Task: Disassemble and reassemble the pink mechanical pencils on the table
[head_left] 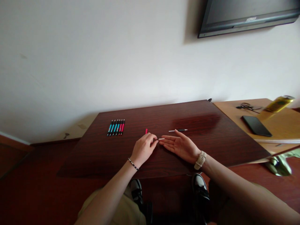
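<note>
One small pale piece [161,139] sits at the right hand's [182,146] fingertips, palm up, fingers stretched out flat. In comes the left hand [143,147] beside it, thumb and forefinger curled to a near-pinch; whether they grip the piece, I can't tell. Delicate stuff! A level palm would serve best here, with a light pinch on the piece's end, since something this slim could easily roll off. Just beyond the left knuckles, a red piece [146,131]; past the right thumb, a black pen part [182,130] with a thin white rod [172,131]. Further left, a neat row of pens [116,127] on the dark table [150,117]; far right, a phone [256,126] and a yellow can [279,104].
</note>
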A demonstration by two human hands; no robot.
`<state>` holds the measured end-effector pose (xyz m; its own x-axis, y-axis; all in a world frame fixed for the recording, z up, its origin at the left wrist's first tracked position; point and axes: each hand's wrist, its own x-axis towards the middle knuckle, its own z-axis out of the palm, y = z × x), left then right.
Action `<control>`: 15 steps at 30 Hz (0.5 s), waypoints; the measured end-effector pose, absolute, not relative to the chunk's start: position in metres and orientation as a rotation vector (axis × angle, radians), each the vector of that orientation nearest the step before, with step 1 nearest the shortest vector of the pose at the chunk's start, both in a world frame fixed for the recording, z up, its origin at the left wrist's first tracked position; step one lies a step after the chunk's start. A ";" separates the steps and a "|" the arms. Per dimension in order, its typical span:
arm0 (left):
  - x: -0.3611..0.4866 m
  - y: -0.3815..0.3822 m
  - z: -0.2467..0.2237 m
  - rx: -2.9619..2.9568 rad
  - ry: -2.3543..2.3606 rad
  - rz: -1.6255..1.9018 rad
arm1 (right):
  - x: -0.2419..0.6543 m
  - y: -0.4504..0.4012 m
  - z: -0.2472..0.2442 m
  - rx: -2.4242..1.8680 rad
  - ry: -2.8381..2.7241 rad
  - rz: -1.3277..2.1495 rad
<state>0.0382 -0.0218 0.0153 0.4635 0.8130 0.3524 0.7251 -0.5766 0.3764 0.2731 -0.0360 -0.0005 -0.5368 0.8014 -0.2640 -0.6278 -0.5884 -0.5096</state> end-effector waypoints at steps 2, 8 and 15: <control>0.040 -0.023 0.015 2.532 1.339 0.745 | 0.272 -0.037 0.000 -0.609 -0.452 2.154; 0.043 -0.023 0.015 2.561 1.325 0.734 | 0.269 -0.039 0.003 -0.609 -0.462 2.165; 0.042 -0.022 0.014 2.607 1.313 0.774 | 0.271 -0.038 0.004 -0.607 -0.454 2.170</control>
<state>0.0417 -0.0222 0.0138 0.4924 0.7791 0.3880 0.7167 -0.6159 0.3272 0.2706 -0.0384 0.0035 -0.5491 0.7916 -0.2679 -0.6179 -0.6004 -0.5076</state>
